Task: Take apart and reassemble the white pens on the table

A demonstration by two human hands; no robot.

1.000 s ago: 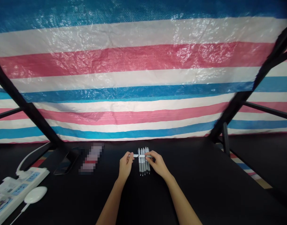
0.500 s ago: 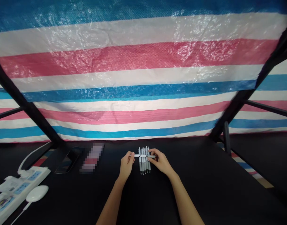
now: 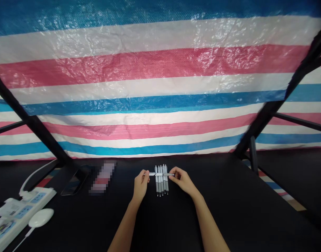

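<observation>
Several grey-and-white pens (image 3: 161,183) lie side by side on the black table (image 3: 228,210), pointing away from me. One more white pen (image 3: 158,174) is held crosswise above them. My left hand (image 3: 140,184) pinches its left end. My right hand (image 3: 183,180) pinches its right end. Both hands hover just over the row of pens.
A white power strip (image 3: 16,213) with a plugged cable and a white oval device (image 3: 41,217) sit at the left edge. A dark phone (image 3: 73,183) and a blurred small object (image 3: 102,176) lie left of the pens. Black frame bars (image 3: 268,112) and a striped tarp (image 3: 150,87) stand behind.
My right hand has slid a little to the right along the crosswise pen. The left hand and the row of pens stay in place.
</observation>
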